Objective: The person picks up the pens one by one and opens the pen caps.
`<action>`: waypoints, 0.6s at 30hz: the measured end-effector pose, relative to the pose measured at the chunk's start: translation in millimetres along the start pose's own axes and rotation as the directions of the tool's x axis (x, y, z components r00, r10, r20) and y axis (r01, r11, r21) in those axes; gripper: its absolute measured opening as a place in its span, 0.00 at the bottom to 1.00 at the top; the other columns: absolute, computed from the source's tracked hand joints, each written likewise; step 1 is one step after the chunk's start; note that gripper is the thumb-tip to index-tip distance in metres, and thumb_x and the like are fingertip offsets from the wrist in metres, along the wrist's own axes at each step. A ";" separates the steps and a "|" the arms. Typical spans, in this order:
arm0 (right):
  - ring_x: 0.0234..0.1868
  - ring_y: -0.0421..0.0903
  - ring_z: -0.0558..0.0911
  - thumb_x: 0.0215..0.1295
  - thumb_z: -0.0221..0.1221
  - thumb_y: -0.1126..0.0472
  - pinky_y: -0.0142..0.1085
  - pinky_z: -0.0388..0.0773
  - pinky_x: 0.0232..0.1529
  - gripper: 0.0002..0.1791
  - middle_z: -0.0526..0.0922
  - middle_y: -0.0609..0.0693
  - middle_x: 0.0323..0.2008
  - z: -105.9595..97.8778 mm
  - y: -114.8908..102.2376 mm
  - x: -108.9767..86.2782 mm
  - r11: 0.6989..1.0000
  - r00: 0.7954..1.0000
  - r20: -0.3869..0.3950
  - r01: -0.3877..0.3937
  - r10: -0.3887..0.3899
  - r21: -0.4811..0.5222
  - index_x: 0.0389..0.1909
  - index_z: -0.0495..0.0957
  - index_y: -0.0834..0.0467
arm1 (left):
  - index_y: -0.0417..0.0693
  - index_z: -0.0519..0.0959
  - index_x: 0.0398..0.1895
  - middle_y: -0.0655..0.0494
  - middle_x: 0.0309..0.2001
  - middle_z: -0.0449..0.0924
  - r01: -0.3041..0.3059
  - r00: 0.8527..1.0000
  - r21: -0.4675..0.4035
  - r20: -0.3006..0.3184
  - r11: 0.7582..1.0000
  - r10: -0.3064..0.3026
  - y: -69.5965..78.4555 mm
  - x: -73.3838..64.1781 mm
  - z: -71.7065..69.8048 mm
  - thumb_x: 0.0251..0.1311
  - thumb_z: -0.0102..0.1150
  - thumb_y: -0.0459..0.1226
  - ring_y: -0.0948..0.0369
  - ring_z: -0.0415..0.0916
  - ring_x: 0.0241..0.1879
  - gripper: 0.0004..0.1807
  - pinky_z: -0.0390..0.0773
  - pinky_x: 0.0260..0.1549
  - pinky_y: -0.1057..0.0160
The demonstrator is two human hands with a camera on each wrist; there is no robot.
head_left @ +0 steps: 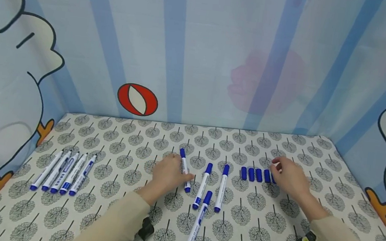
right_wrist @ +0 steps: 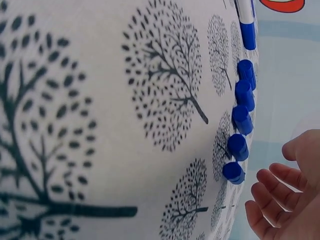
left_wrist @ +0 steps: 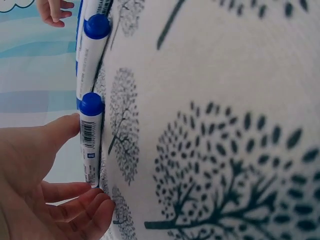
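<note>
My left hand (head_left: 168, 172) is at a blue-capped whiteboard marker (head_left: 184, 167) lying on the cloth. In the left wrist view, the thumb (left_wrist: 65, 129) reaches that marker's side near its blue end. The loosely bent fingers (left_wrist: 82, 207) are at its other end, with a wide gap to the thumb. My right hand (head_left: 290, 178) is beside the right end of a row of loose blue marker caps (head_left: 259, 175). Its thumb and fingers stand apart with nothing between them in the right wrist view, close to the end cap (right_wrist: 234, 172).
More capped markers lie between the hands: one (head_left: 203, 186), another (head_left: 222, 188), and a nearer one (head_left: 198, 220). Several uncapped markers (head_left: 63, 173) form a row at the left, tips pointing away. A tree-patterned cloth (head_left: 122, 224) covers the table; a printed curtain (head_left: 209, 50) hangs behind.
</note>
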State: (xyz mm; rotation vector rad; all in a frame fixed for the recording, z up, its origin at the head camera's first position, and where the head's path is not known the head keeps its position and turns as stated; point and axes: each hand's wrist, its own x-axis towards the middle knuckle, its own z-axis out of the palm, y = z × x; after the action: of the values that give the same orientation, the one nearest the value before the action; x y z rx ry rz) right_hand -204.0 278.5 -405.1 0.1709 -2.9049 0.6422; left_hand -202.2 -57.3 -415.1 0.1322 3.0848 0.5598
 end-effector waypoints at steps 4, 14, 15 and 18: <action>0.21 0.43 0.74 0.66 0.49 0.58 0.33 0.69 0.18 0.16 0.80 0.59 0.34 2.5 -2.5 1.0 1.000 1.000 0.000 0.017 -0.017 -0.002 0.46 0.73 0.66 | 0.42 0.76 0.34 0.50 0.34 0.74 0.009 1.000 0.002 -0.004 1.000 -0.009 0.8 0.6 1.2 0.39 0.69 0.55 0.59 0.69 0.23 0.28 0.69 0.15 0.65; 0.23 0.43 0.75 0.65 0.51 0.59 0.35 0.70 0.21 0.14 0.80 0.57 0.33 8.3 -8.4 -0.5 0.998 0.997 -0.022 0.070 -0.070 -0.002 0.44 0.74 0.64 | 0.43 0.77 0.35 0.52 0.32 0.71 0.027 0.999 -0.064 0.037 0.998 -0.025 -1.4 -1.4 0.0 0.41 0.69 0.40 0.57 0.69 0.26 0.17 0.70 0.21 0.62; 0.23 0.44 0.75 0.65 0.51 0.59 0.35 0.70 0.21 0.14 0.81 0.57 0.33 8.9 -9.0 -0.4 0.997 0.997 -0.025 0.075 -0.075 -0.003 0.44 0.75 0.64 | 0.43 0.77 0.34 0.51 0.32 0.71 0.024 0.999 -0.064 0.037 0.998 -0.022 -1.8 -1.6 0.2 0.41 0.68 0.39 0.57 0.69 0.26 0.16 0.70 0.21 0.62; 0.24 0.45 0.76 0.65 0.50 0.59 0.34 0.70 0.21 0.14 0.81 0.57 0.33 10.1 -11.3 -0.3 0.997 0.996 -0.026 0.083 -0.083 0.001 0.44 0.75 0.64 | 0.43 0.77 0.33 0.51 0.32 0.70 0.018 0.999 -0.074 0.034 0.997 -0.016 -3.2 -1.8 1.0 0.42 0.67 0.38 0.56 0.69 0.26 0.15 0.70 0.21 0.61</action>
State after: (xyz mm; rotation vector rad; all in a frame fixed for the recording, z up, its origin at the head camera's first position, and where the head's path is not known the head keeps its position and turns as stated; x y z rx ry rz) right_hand -203.4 264.0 -409.6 0.2801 -2.8551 0.6293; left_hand -200.7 -60.0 -417.2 0.1137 3.0245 0.6634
